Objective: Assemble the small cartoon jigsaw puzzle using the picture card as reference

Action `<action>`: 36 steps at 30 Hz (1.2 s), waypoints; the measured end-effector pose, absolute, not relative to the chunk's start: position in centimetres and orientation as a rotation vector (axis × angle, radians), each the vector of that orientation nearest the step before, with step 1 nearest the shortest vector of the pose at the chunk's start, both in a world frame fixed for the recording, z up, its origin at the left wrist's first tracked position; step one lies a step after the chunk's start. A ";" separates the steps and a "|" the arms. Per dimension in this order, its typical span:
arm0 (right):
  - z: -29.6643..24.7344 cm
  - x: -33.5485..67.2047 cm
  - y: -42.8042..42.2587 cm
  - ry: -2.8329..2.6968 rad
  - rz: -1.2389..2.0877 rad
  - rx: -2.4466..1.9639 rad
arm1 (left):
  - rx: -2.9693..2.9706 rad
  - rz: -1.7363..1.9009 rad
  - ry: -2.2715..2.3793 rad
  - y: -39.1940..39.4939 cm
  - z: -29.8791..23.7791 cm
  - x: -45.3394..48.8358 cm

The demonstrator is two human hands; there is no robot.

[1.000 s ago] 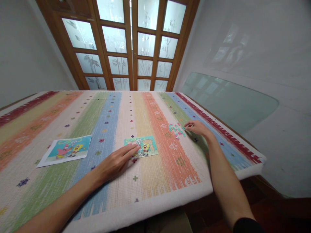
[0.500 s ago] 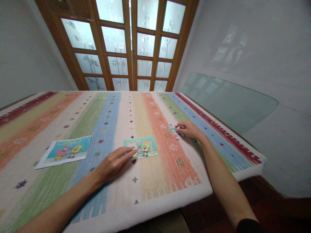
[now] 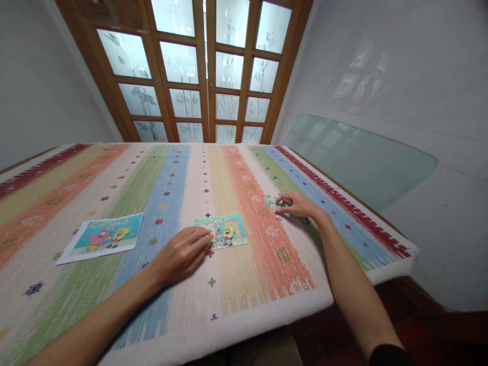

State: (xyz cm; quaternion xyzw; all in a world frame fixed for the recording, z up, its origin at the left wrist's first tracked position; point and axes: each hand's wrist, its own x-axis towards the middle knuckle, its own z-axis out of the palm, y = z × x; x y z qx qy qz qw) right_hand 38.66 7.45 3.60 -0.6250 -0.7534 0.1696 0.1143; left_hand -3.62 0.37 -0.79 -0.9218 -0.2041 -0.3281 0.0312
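Observation:
A small, partly built cartoon jigsaw puzzle (image 3: 225,230) lies on the striped tablecloth (image 3: 171,193) near the front edge. My left hand (image 3: 181,254) rests flat beside the puzzle's left edge, fingertips touching it, fingers stretched out. To the right lies a small heap of loose puzzle pieces (image 3: 271,203). My right hand (image 3: 297,204) is over that heap, its fingers curled in a pinch on the pieces; which piece they hold is too small to make out.
A printed reference picture (image 3: 102,236) of the same cartoon lies at the left on the cloth. Wooden doors with frosted glass panes (image 3: 206,71) stand behind the table. A glass sheet (image 3: 354,157) leans on the right wall. The table's front edge is close to me.
My right hand has moved left from the heap's right side onto the loose pieces and curled its fingers. My left hand has drawn back slightly from the puzzle.

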 end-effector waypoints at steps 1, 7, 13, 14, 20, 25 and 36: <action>3.6 38.8 7.4 -2.222 0.505 -1.826 | -2.837 -0.998 -0.637 0.4 -0.8 -3.5; 3.1 39.6 7.7 -2.211 0.438 -1.868 | -2.751 -0.908 -0.890 0.7 -1.5 -3.8; 1.9 39.3 8.5 -2.102 0.051 -2.018 | -2.714 -0.846 -1.048 1.0 -2.4 -4.1; 1.7 39.3 8.5 -2.099 0.034 -2.048 | -2.719 -0.818 -1.084 1.0 -2.4 -4.1; 1.9 40.2 8.6 -2.094 0.018 -2.122 | -2.776 -0.711 -1.269 0.7 -2.0 -3.9; 2.3 40.7 8.3 -2.123 0.065 -2.083 | -2.792 -0.701 -1.325 0.7 -2.0 -4.0; 1.9 40.7 8.6 -2.054 0.062 -2.113 | -2.786 -0.673 -1.334 0.7 -2.1 -4.0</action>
